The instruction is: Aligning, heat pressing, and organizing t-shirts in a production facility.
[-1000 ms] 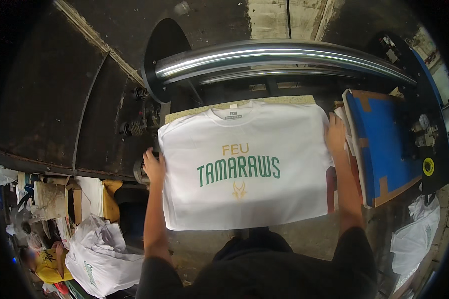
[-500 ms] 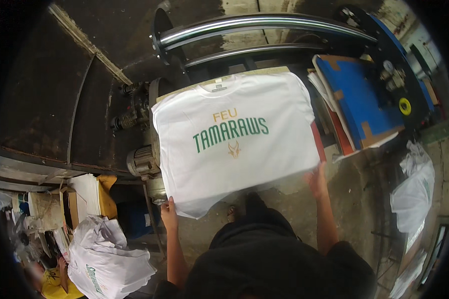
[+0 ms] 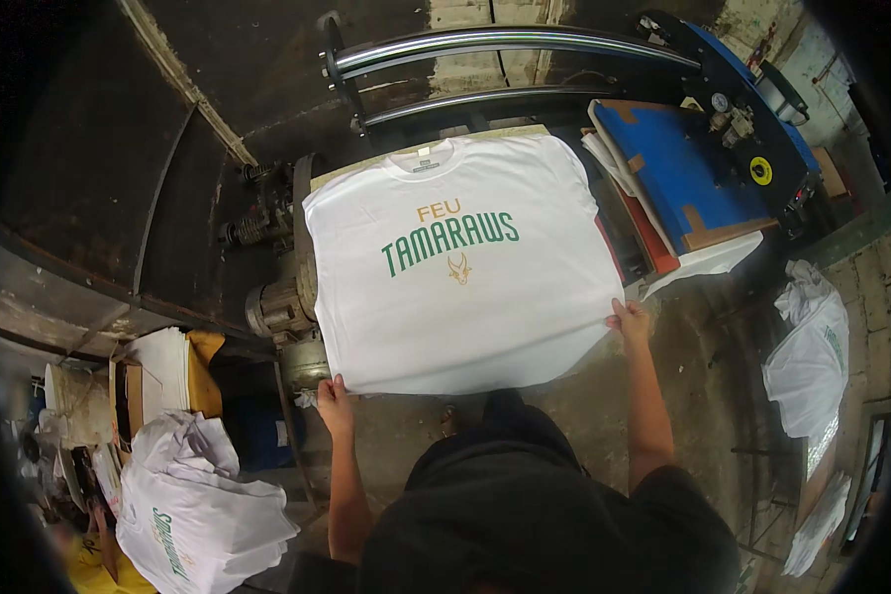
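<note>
A white T-shirt (image 3: 465, 327) with green and gold print lies spread over a board, its collar at the far side and its hem toward me. My left hand (image 3: 336, 406) pinches the hem at its near left corner. At the near right corner, my right hand (image 3: 631, 325) grips the edge of the same shirt between thumb and fingers. Between my two hands the hem hangs fairly straight past the board's near side. Only a pale strip of the board (image 3: 513, 134) shows beyond the collar.
Metal rollers (image 3: 525, 42) cross behind the board. To the right stands a blue panel (image 3: 678, 168) with brown taped corners. White shirts are heaped at the lower left (image 3: 198, 505) and the far right (image 3: 812, 356). A motor (image 3: 279, 312) sits left. A person in yellow (image 3: 104, 564) is at lower left.
The right hand has closed on the shirt's corner, where its fingers were more spread before. The hem has been drawn straighter and flatter. The whole view has shifted slightly.
</note>
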### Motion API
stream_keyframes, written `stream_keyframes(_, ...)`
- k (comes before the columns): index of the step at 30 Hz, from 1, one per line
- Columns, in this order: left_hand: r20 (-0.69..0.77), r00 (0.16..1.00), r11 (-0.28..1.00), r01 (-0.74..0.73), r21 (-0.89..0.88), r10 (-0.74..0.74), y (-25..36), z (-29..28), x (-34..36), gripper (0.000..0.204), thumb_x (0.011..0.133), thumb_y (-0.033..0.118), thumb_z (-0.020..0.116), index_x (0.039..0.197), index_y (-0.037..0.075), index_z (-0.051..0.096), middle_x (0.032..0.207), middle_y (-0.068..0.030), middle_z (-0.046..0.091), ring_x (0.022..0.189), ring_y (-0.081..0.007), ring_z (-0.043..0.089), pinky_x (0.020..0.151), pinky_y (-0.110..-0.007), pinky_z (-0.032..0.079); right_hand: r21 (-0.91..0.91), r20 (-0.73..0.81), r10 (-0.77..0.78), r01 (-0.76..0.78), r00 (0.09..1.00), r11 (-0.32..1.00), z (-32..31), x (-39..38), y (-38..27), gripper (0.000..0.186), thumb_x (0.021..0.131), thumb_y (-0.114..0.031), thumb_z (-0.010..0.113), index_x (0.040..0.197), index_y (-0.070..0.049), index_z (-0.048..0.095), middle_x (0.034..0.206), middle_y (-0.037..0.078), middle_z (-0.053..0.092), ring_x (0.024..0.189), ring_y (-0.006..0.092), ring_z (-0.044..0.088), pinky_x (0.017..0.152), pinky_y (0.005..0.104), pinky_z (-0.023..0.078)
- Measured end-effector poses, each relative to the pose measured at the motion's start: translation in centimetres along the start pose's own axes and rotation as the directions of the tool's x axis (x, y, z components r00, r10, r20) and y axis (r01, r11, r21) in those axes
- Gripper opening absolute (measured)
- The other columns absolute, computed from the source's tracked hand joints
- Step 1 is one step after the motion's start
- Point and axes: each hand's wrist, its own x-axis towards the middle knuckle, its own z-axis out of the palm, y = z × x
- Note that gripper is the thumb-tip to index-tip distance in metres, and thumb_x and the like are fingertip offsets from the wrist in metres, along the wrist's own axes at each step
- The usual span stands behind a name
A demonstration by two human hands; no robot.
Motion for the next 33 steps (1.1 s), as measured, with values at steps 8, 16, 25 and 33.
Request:
stream_keyframes(8,0.017,0.999,0.994,-0.032,0.106,0.030,-4.5,1.4,-2.1,0.025,0.083,0.025,0.059,0.082,0.001,0.051,0.072,-0.0140,0.057,0.067,-0.0305,0.055,0.064,-0.039,0.043,-0.380,-0.152,-0.289,0.214,0.945,0.900,-1.3,2.5,-2.9,0.008,0.077,-0.005,0.059,0.082,0.001,0.058,0.074,0.009,0.061,0.061,0.0191,0.060,0.059,0.0302,0.050)
stream_keyframes(16,0.305,0.344,0.447,0.487,0.751,-0.888,-15.0,5.1,-14.8,0.041,0.090,0.027,0.046,0.126,0.008,0.045,0.127,-0.0147,0.048,0.115,-0.0315,0.046,0.093,-0.040,0.038,-0.990,-0.104,-0.951,0.065,0.292,0.129,-22.5,9.8,-24.4,0.060,0.065,-0.004,0.061,0.122,-0.005,0.043,0.116,0.018,0.048,0.110,0.0340,0.045,0.093,0.0423,0.035)
stream_keyframes(25,0.687,0.619,0.924,0.218,0.315,-0.380,-4.7,12.5,-16.3,0.035,0.083,0.034,0.054,0.101,0.004,0.060,0.085,-0.0068,0.063,0.076,-0.0179,0.058,0.069,-0.032,0.046,-0.972,0.189,-0.665,0.233,0.722,-0.023,-31.0,22.2,-28.0,0.027,0.069,-0.020,0.069,0.092,-0.006,0.064,0.096,0.015,0.062,0.098,0.0322,0.055,0.090,0.0429,0.038)
stream_keyframes(33,0.520,0.757,0.918,0.332,0.216,-0.396,-3.0,9.1,-16.8,0.036,0.081,0.031,0.053,0.105,0.005,0.061,0.101,-0.0160,0.062,0.094,-0.0310,0.059,0.081,-0.039,0.045,-0.951,0.247,-0.651,0.308,0.718,-0.021,-30.8,22.0,-27.9,0.044,0.078,-0.025,0.063,0.112,0.002,0.055,0.102,0.025,0.058,0.097,0.0374,0.055,0.083,0.0399,0.043)
